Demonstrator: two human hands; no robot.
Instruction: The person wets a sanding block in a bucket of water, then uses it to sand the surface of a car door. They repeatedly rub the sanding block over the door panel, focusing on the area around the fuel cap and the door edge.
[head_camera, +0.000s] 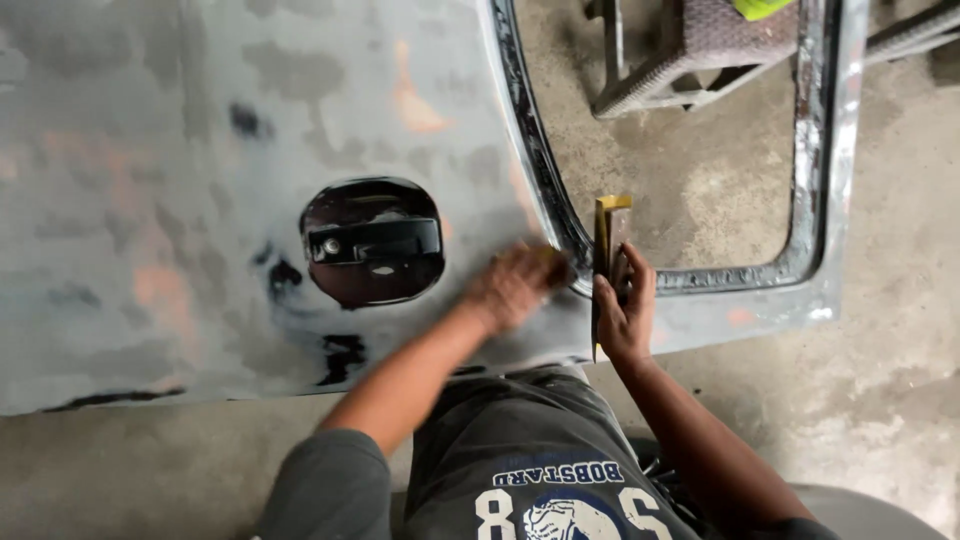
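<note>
Bare, stained concrete floor (880, 330) lies all round. Nearest, the left hand (515, 285) presses flat on the grey car door panel (180, 200), blurred, so I cannot tell how its fingers lie. Just right, the right hand (625, 315) has fingers wrapped round an upright yellow-edged block (610, 235) at the window opening (690, 190). That sharp frame edge could nick knuckles; the block might slip through.

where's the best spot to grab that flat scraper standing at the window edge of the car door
Probably its lower half, coming from the near side, where the right hand already wraps it. The scraper stands on edge against the door's window frame, so its yellowish top end is free. The left hand is blurred on the panel beside it.
</note>
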